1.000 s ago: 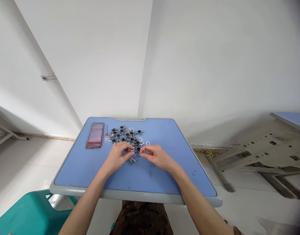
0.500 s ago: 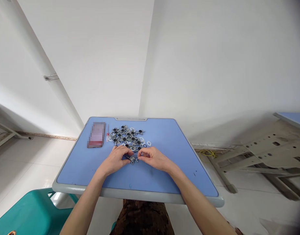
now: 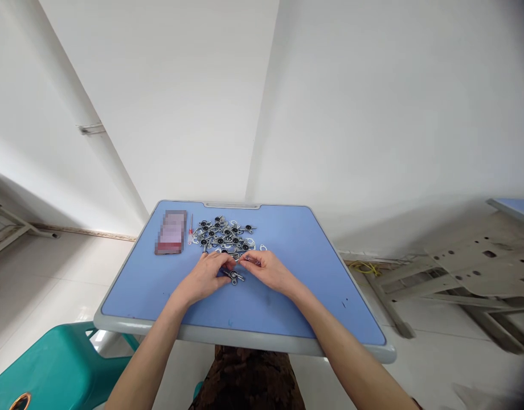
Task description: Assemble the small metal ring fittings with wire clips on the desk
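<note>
On a blue desk (image 3: pixel 287 307) lies a pile of small metal parts (image 3: pixel 221 232) with black round pieces and flat gaskets. My left hand (image 3: pixel 211 272) is closed around one end of a metal part (image 3: pixel 234 275) just in front of the pile. To its right, my right hand (image 3: pixel 260 266) has its fingers pinched around a small clear tool, mostly hidden by the fingers. The fingertips of both hands are close together above the metal part. A small screwdriver with a red and clear handle (image 3: pixel 190 235) lies left of the pile.
A phone-like slab (image 3: pixel 171 232), blurred out, lies at the desk's back left. A green stool (image 3: pixel 52 364) stands at the lower left. Another desk's frame (image 3: pixel 462 273) and a yellow cord (image 3: pixel 362 266) are to the right. A white wall rises behind the desk.
My right hand has risen slightly, its fingertips now nearer to my left fingers and off the metal part. The part between the hands has turned a little. The view has shifted slightly.
</note>
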Demonstrator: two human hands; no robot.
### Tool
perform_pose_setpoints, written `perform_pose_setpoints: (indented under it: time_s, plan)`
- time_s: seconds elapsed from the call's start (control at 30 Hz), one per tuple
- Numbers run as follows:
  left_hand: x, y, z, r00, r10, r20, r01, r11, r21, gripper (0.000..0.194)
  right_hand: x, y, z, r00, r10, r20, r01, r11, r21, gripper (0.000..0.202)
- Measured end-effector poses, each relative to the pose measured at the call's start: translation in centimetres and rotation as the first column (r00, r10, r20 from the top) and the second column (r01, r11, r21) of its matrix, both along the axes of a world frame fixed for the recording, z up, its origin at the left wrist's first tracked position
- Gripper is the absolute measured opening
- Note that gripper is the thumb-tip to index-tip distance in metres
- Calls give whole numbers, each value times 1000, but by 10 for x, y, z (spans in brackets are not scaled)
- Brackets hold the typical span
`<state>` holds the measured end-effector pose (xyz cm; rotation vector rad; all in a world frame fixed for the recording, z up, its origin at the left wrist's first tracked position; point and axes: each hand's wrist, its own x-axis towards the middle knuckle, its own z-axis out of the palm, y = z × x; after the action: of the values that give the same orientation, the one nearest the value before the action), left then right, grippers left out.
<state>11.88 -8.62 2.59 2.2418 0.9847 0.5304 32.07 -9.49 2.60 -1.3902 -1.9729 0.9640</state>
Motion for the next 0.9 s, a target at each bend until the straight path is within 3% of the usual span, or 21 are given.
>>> perform_pose_setpoints:
  time_s: [0.37,0.67,0.9]
  plan:
    - [3,0,-3,1000,2,-23,-1,998,55,11,19,-2,4,992,-113,58,112,993,25,25]
    - [4,1,-3,999,-21,-39,22,999,32,15,18,-10,9,996,-38,76,40,999,-32,18]
    - [-4,4,3,993,47,111,-46,999,-12,20,20,-10,12,984,-106,145,104,994,27,20]
